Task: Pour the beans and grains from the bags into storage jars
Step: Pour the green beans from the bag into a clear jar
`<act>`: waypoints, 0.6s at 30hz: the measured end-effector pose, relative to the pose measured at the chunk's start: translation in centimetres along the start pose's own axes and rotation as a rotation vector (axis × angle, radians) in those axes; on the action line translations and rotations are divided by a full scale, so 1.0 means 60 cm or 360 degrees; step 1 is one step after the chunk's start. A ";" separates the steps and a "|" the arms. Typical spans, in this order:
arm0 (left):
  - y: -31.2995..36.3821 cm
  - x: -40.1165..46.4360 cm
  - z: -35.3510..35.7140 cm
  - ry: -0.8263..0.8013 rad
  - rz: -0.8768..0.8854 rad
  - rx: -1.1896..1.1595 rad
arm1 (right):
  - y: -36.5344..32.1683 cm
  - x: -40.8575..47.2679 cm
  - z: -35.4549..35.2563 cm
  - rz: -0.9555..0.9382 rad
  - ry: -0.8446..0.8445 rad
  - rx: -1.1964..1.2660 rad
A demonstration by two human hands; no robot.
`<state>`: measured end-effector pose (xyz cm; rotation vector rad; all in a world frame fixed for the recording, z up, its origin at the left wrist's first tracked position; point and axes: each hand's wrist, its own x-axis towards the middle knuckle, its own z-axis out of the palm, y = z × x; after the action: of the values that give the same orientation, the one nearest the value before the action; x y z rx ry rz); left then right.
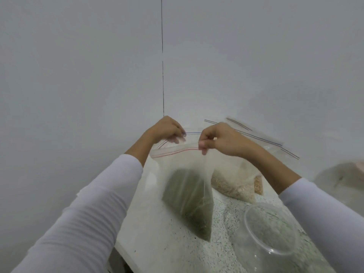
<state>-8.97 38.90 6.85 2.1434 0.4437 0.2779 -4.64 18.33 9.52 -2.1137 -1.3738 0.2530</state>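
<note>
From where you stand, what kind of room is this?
Probably a home kitchen or pantry corner. A speckled stone-like countertop meets plain white walls, zip-top bags of grain lie on it, and a clear open storage jar waits for filling.

Lifted zip bag (183, 174) (green beans)

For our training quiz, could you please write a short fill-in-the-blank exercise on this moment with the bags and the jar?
1. Both the left hand and the right hand pinch the top edge of the held bag, which holds ____-coloured contents.
2. The clear jar on the countertop has no ____ on it.
3. The bag of pale grains rests on the countertop, on the person's ____ side of the held bag.

Missing words: green; lid; right
</note>
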 end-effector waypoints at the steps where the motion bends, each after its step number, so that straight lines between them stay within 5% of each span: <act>1: -0.003 -0.004 -0.011 0.0063 -0.0006 -0.0182 | -0.004 -0.005 -0.010 0.0013 0.0019 0.0109; 8: -0.012 -0.040 -0.056 0.0496 -0.0046 -0.0584 | -0.014 -0.023 -0.029 -0.0068 0.0242 0.0296; 12: -0.004 -0.055 -0.076 0.0808 0.0023 -0.0687 | -0.005 -0.036 -0.070 -0.0216 0.0437 0.0085; 18: -0.029 -0.063 -0.095 0.0913 -0.0409 -0.0791 | 0.067 -0.044 -0.108 0.0037 0.0586 -0.0339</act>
<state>-14.81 42.47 8.55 1.4803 0.8672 0.7749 0.29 12.40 12.00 -2.2094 -1.1984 -0.2747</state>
